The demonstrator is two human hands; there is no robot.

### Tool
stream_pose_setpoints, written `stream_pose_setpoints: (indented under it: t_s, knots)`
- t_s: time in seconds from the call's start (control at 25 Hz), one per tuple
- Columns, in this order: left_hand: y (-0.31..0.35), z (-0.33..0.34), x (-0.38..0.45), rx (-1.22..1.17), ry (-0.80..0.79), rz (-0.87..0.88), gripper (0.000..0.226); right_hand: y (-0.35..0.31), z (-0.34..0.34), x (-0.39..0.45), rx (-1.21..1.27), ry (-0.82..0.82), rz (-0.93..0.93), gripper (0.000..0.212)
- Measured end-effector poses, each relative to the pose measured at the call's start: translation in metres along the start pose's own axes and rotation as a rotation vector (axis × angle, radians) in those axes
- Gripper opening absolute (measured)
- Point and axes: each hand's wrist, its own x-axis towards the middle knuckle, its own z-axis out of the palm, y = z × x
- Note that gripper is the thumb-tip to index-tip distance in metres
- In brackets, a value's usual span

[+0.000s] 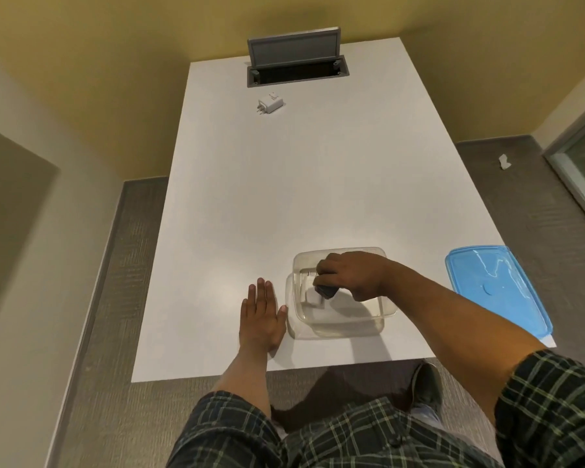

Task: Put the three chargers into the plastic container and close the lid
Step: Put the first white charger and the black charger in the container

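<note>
1. The left hand [262, 317] lies flat and spread on the surface [284, 197] near its near edge, palm down and holding nothing; its thumb sits just beside the left wall of the plastic container [345, 324], perhaps touching it
2. A white charger [271, 105] rests alone toward the far edge of the surface, left of centre, just in front of the open grey cable hatch [296, 62] and well apart from both hands; this one is not yet packed
3. The container stands open near the near edge, right of centre; a white charger [313, 297] already lies inside against its left side
4. The right hand [353, 275] reaches down into the container, fingers curled around a dark charger [326, 290] that hangs just above or against the white one inside; whether it has touched the bottom I cannot tell
5. The blue lid [497, 288] lies flat at the near right corner of the surface, partly overhanging the edge, apart from the container and untouched
6. Judged from this: one charger is in, a second is being set down, so the task is about halfway; left to do are releasing the dark charger, fetching the far white one, and pressing the lid on
</note>
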Motion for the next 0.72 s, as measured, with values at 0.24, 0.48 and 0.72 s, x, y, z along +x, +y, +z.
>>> stream_pose_setpoints:
  t_s: [0.24,0.48,0.72]
  knots:
    - [-0.001,-0.004,0.004,0.008,-0.078,-0.005,0.071,-0.003,0.025,0.000,-0.057,-0.180,0.078,0.057]
    - [-0.002,-0.004,0.007,0.012,-0.115,-0.001,0.072,-0.002,0.037,0.008,-0.048,-0.208,0.141,0.054]
    - [-0.003,-0.004,0.008,0.013,-0.123,-0.003,0.072,-0.005,0.046,0.015,-0.060,-0.193,0.132,0.051]
